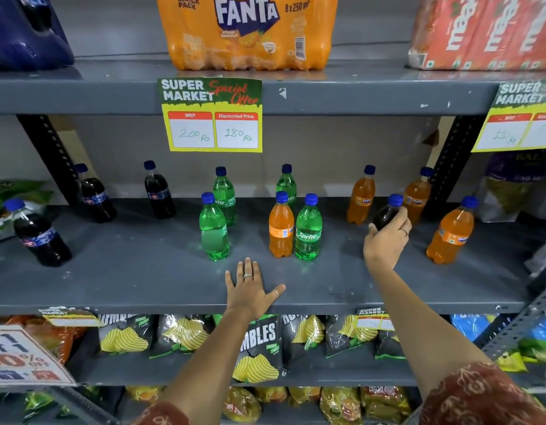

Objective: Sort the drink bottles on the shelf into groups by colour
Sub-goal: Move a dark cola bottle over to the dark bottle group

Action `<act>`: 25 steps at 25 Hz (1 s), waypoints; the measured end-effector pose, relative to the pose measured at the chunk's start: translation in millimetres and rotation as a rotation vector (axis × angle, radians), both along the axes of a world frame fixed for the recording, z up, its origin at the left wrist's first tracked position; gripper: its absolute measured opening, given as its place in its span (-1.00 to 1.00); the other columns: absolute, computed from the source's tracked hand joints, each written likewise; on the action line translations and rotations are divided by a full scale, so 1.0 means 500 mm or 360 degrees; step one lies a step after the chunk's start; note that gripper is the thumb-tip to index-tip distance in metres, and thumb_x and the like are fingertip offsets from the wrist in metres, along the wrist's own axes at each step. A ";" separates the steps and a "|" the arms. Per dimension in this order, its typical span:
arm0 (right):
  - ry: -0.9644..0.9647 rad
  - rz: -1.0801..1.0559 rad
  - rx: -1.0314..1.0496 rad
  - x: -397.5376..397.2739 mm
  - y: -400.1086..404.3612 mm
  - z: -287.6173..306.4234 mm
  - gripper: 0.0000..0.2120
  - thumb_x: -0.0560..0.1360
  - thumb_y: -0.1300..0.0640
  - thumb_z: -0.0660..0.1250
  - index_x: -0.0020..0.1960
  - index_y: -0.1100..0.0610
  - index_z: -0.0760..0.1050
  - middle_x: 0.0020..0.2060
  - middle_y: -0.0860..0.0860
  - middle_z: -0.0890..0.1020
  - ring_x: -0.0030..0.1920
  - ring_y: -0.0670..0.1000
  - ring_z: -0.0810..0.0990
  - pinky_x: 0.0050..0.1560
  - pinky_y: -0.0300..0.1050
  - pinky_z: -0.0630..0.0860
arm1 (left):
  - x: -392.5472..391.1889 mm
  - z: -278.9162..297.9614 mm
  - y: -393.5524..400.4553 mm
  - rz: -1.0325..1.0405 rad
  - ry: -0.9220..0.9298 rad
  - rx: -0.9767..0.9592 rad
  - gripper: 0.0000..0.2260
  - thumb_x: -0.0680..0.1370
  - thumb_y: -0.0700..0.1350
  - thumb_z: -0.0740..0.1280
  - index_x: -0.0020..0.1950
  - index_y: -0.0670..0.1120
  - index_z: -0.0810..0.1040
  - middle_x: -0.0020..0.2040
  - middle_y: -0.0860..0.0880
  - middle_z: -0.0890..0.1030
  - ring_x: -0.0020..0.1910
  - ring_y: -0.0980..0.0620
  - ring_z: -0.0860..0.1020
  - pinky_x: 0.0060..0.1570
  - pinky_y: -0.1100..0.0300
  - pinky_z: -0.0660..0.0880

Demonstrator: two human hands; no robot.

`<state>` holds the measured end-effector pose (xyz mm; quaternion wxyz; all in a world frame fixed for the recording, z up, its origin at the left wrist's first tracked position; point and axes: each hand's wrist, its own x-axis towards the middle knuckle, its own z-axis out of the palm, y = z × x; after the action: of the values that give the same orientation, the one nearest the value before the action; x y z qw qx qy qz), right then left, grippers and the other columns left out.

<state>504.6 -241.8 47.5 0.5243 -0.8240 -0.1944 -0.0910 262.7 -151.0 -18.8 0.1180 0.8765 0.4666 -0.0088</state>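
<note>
On the grey shelf [143, 280], three dark cola bottles stand at the left: one at the front [38, 234], two behind [95, 194] [158, 191]. Several green bottles cluster mid-shelf, among them a front left one [213, 228] and a Sprite [308, 231]. An orange bottle [280, 227] stands touching that Sprite. Three orange Fanta bottles stand at the right [360, 196] [417, 194] [452, 233]. My right hand [386, 240] grips a fourth dark cola bottle [386, 214], tilted, among the orange ones. My left hand [251, 286] lies flat, fingers spread, on the shelf's front.
A Fanta multipack [250, 32] and a red pack [486, 32] sit on the shelf above. A price tag [212, 118] hangs from that shelf's edge. Chip bags [256, 348] fill the shelf below. Snack bags stand at both ends of the bottle shelf.
</note>
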 end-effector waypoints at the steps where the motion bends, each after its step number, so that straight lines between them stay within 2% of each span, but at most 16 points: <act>1: -0.0027 0.0031 -0.0044 -0.003 -0.005 -0.002 -0.37 0.46 0.31 0.31 0.41 0.16 0.08 0.38 0.26 0.25 0.30 0.34 0.29 0.26 0.27 0.34 | -0.002 0.002 0.000 -0.0012 -0.0006 -0.0006 -0.19 0.49 0.37 -0.03 0.51 -0.16 -0.16 0.56 -0.12 -0.14 0.53 -0.10 -0.17 0.45 -0.18 -0.22; 4: -0.0112 0.0149 -0.0138 -0.031 -0.023 -0.010 -0.39 0.48 0.25 0.30 0.42 0.16 0.07 0.39 0.26 0.23 0.29 0.34 0.26 0.20 0.26 0.36 | -0.012 0.007 0.001 -0.0080 -0.0019 -0.0005 -0.19 0.50 0.36 -0.02 0.51 -0.17 -0.15 0.56 -0.14 -0.13 0.53 -0.09 -0.15 0.46 -0.16 -0.21; 7: -0.0180 0.0230 -0.0164 -0.076 -0.039 -0.015 -0.37 0.46 0.15 0.34 0.42 0.13 0.10 0.36 0.24 0.29 0.25 0.32 0.29 0.12 0.24 0.41 | -0.043 0.009 0.004 -0.0155 -0.0048 0.0027 -0.22 0.52 0.33 -0.01 0.51 -0.17 -0.14 0.56 -0.12 -0.10 0.53 -0.06 -0.13 0.47 -0.12 -0.19; 11: -0.0291 0.0359 -0.0224 -0.151 -0.044 -0.013 -0.35 0.36 0.01 0.43 0.35 0.12 0.24 0.24 0.20 0.42 0.19 0.28 0.39 0.03 0.23 0.47 | -0.102 0.009 0.009 -0.0158 -0.0098 0.0076 -0.25 0.53 0.31 0.01 0.51 -0.17 -0.08 0.56 -0.10 -0.05 0.53 -0.04 -0.08 0.48 -0.12 -0.16; 14: -0.0396 0.0482 -0.0243 -0.220 -0.028 -0.012 -0.38 0.28 -0.05 0.48 0.24 0.11 0.36 0.13 0.15 0.49 0.11 0.22 0.48 -0.07 0.14 0.51 | -0.153 0.011 0.022 -0.0116 -0.0109 0.0101 -0.25 0.53 0.32 0.02 0.52 -0.16 -0.05 0.56 -0.08 -0.02 0.53 -0.02 -0.05 0.47 -0.13 -0.15; 18: -0.0424 0.0668 -0.0242 -0.300 0.015 -0.006 -0.44 0.24 -0.07 0.49 0.14 0.11 0.41 0.07 0.13 0.51 0.05 0.22 0.52 -0.12 0.09 0.52 | -0.233 0.011 0.056 -0.0021 -0.0112 0.0118 -0.23 0.51 0.34 0.04 0.52 -0.15 -0.04 0.56 -0.06 -0.01 0.53 0.00 -0.05 0.47 -0.16 -0.13; 25: -0.0458 0.0902 -0.0195 -0.441 0.128 -0.012 -0.44 0.27 -0.08 0.48 0.17 0.09 0.38 0.09 0.10 0.49 0.06 0.18 0.51 -0.16 0.06 0.53 | -0.375 0.021 0.145 0.0166 -0.0104 0.0020 -0.15 0.46 0.38 0.09 0.52 -0.15 -0.08 0.56 -0.06 -0.05 0.53 -0.01 -0.06 0.48 -0.15 -0.13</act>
<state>284.2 -178.0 41.4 0.4452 -0.7459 -0.4934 -0.0450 75.2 -78.5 -8.3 0.1280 0.8516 0.5075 0.0288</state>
